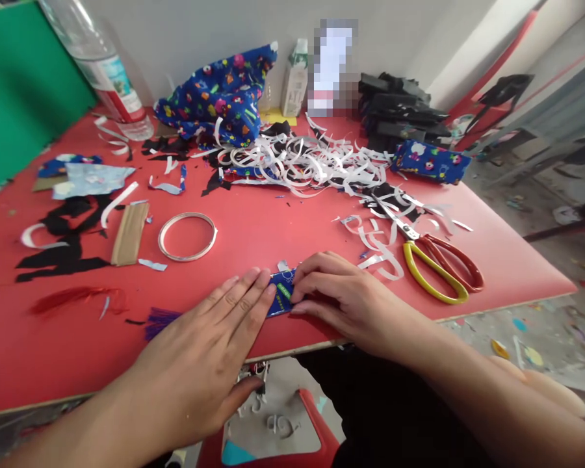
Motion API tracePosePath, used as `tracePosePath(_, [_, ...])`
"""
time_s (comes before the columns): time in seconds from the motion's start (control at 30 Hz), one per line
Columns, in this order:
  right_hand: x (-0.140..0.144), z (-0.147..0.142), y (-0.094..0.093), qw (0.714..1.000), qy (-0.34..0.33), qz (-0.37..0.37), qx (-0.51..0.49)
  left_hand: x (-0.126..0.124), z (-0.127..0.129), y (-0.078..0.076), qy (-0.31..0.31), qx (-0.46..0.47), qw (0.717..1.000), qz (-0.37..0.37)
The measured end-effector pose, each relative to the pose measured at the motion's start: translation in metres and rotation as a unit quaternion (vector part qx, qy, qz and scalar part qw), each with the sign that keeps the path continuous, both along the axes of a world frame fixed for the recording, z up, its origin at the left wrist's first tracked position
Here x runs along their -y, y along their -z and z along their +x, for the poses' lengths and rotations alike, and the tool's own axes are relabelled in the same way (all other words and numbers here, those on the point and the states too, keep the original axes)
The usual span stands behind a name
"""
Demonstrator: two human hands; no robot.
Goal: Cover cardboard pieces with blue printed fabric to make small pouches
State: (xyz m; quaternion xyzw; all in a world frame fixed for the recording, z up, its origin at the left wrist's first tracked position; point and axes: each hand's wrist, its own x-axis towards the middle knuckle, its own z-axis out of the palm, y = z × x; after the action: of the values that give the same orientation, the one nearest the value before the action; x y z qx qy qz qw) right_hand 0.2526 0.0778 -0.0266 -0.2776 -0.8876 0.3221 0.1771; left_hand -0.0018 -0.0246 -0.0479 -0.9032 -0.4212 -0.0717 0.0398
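A small blue patterned piece (pixel 281 292) with green and yellow marks lies on the red table near its front edge. My left hand (pixel 219 318) rests flat with fingers stretched out, the fingertips over the left end of this piece. At its right end my right hand (pixel 341 292) has its fingers closed in a pinch on the piece. Both hands hide much of it. Purple threads (pixel 160 322) stick out to the left of my left hand. A roll of tape (pixel 188 236) lies flat beyond the left hand. Scissors (pixel 436 263) with yellow and red handles lie right of my right hand.
White paper strips (pixel 307 159) and black scraps heap up at the back. Behind them are blue patterned cloth (pixel 219 97), a bottle (pixel 112 84), a carton (pixel 296 78) and a black stack (pixel 400 107). A blue patterned pouch-like piece (pixel 431 161) lies at the right.
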Motion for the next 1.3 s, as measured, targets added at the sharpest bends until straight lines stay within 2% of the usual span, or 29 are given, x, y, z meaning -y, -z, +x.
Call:
tracePosePath(0.27, [0.001, -0.007, 0.002, 0.994, -0.022, 0.083, 0.063, 0.0, 0.0, 0.0, -0.003, 0.017, 1.0, -0.007])
tracePosePath(0.5, [-0.001, -0.001, -0.008, 0.999, -0.008, -0.026, 0.034, 0.001, 0.001, 0.001, -0.007, 0.037, 0.999, -0.015])
tracePosePath(0.9, [0.0, -0.011, -0.014, 0.994, -0.023, 0.007, 0.106, 0.002, 0.002, 0.003, -0.012, 0.045, 0.998, -0.041])
tracePosePath(1.07, [0.0, -0.004, -0.014, 0.998, 0.009, -0.032, 0.051, 0.0, 0.003, 0.0, -0.006, 0.03, 0.998, -0.061])
tracePosePath(1.23, [-0.004, 0.007, -0.005, 0.993, 0.08, 0.079, 0.028, -0.002, 0.003, -0.003, -0.011, 0.025, 0.996, -0.085])
tracePosePath(1.3, [-0.007, 0.004, -0.004, 0.991, 0.102, 0.079, 0.04, -0.002, 0.0, -0.005, -0.005, 0.039, 0.995, -0.089])
